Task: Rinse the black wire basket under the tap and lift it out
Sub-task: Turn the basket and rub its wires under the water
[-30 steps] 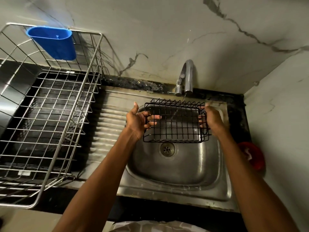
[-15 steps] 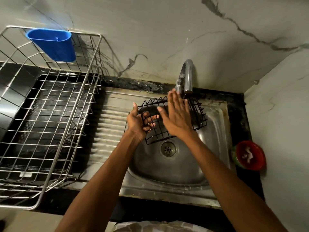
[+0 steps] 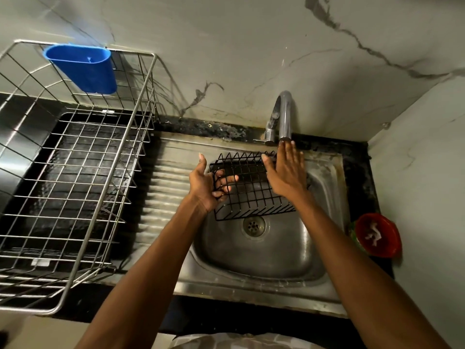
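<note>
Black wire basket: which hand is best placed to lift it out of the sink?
Left hand: its fingers already grip the black wire basket; the right hand lies flat and open.

left hand [image 3: 206, 185] grips black wire basket [image 3: 251, 190] over sink [image 3: 327, 250]; right hand [image 3: 286, 172] flat.

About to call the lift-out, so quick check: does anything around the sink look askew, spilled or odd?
Nothing spilled or broken. The black wire basket is tilted over the sink, held only by the left hand at its left end; the right hand lies flat and open against it, with no grip, below the tap.
</note>
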